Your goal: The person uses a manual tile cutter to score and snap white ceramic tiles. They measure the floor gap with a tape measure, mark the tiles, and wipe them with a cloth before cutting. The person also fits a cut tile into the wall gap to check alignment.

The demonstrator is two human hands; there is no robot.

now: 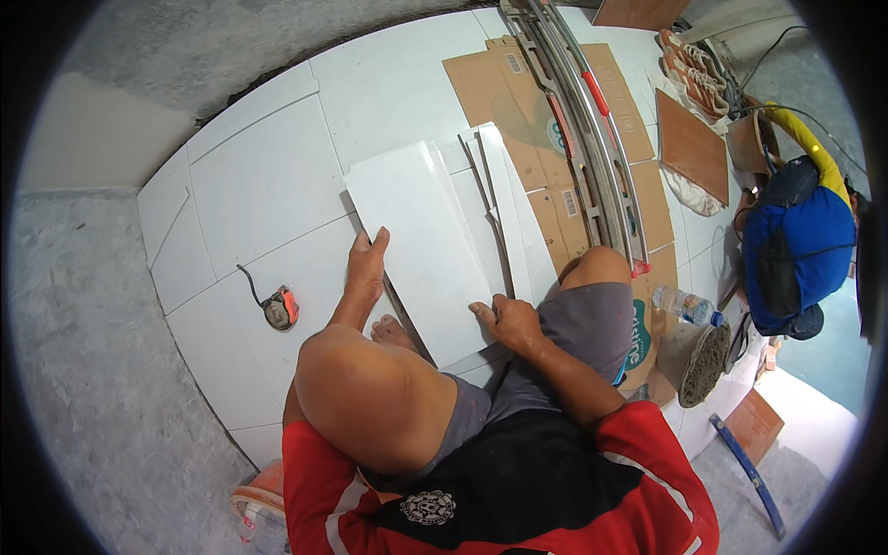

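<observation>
A large white tile (416,250) lies tilted in front of my knees, with what looks like another sheet just under its right edge. My left hand (367,262) grips its left edge, thumb on top and fingers hidden underneath. At the lower right edge, my right hand (511,324) is closed on the same tile, thumb over the face. Right beside it, narrow cut tile strips (507,217) lie on another white piece. An orange and black tape measure (279,307) rests on the floor to the left of my left hand.
A long metal tile cutter (578,120) lies on flattened cardboard (518,120) at right. Beyond are brown tiles (692,146), shoes (694,74) and a blue and black bag (800,245). A plastic bottle (687,305), a mortar-crusted bucket (705,365) and a blue spirit level (747,474) sit lower right.
</observation>
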